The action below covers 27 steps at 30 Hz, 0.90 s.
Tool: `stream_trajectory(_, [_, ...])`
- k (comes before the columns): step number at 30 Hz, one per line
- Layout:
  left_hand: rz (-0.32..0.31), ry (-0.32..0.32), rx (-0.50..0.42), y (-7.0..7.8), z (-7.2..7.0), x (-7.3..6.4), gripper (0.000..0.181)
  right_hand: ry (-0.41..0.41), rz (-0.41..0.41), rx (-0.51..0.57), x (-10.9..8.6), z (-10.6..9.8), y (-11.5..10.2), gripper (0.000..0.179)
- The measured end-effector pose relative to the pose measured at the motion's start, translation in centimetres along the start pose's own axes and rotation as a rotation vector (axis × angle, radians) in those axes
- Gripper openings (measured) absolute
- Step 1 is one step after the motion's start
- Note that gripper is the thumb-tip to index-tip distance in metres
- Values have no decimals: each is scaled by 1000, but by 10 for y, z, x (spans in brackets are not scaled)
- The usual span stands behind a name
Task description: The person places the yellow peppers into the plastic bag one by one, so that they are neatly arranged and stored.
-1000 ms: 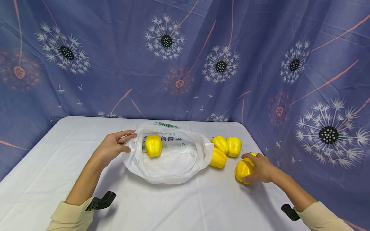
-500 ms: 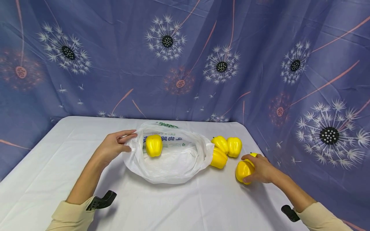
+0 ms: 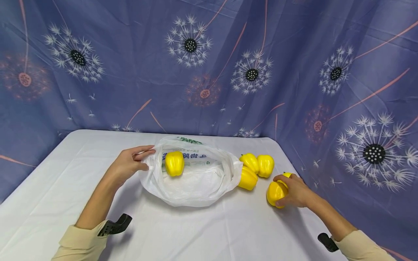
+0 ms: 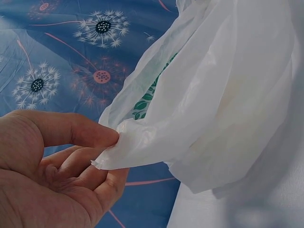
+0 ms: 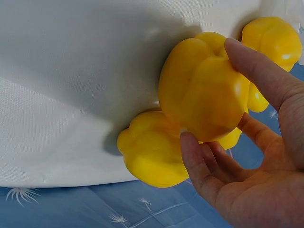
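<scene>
A white plastic bag (image 3: pixel 192 199) with green and blue print lies with its mouth open toward me. My left hand (image 3: pixel 128 165) pinches the left edge of its rim between thumb and fingers, plainly seen in the left wrist view. Inside the bag, near that hand, is one yellow bell pepper (image 3: pixel 174 164). At the right, my right hand (image 3: pixel 297 192) grips another yellow bell pepper (image 5: pixel 204 90), thumb on one side and fingers on the other. Directly behind it sits a further bell pepper (image 5: pixel 154 152), partly hidden by the hand in the head view.
Several yellow bell peppers (image 3: pixel 265 166) are clustered beside the bag's right edge, one partly covered by it. A white cloth covers the table (image 3: pixel 183 235). A blue curtain (image 3: pixel 137 65) with dandelion prints hangs behind and along the right side.
Both hands keep their holds, and the peppers and bag stay in place. Only a very slight shift of the head view shows.
</scene>
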<state>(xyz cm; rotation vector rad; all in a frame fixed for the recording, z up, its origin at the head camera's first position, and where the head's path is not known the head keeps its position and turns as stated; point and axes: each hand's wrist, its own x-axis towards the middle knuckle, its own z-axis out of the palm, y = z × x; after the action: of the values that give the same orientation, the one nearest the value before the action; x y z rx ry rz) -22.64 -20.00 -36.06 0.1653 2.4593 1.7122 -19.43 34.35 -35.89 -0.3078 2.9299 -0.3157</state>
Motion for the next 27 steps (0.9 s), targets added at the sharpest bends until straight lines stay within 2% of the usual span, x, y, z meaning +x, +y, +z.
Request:
stream_trajectory(9, [-2, 0, 4, -1, 1, 1, 80, 24, -40, -16, 1, 2, 4, 75])
stream_trajectory(16, [-9, -1, 6, -2, 1, 3, 80, 22, -9, 2, 2, 3, 2, 75])
stream_trajectory(27, [-1, 0, 3, -3, 1, 2, 80, 46, -20, -12, 5, 3, 1, 75])
